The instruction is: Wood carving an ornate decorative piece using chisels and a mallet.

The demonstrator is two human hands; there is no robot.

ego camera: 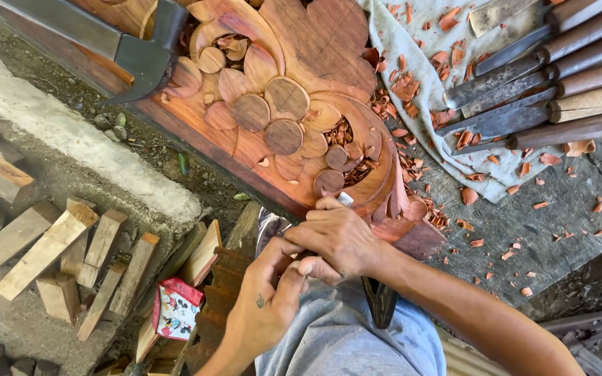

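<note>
While both hands clasp a small chisel, the right hand pinches its blade and the left hand curls behind; its tip points away (upward in view) into the carved floral panel.

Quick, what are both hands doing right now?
Left hand: fingers curled, touching the right hand; any hold cannot be told.
Right hand: closed on a small tool at the carved wood panel.

Chisels lie on cloth, right of carving.
</note>
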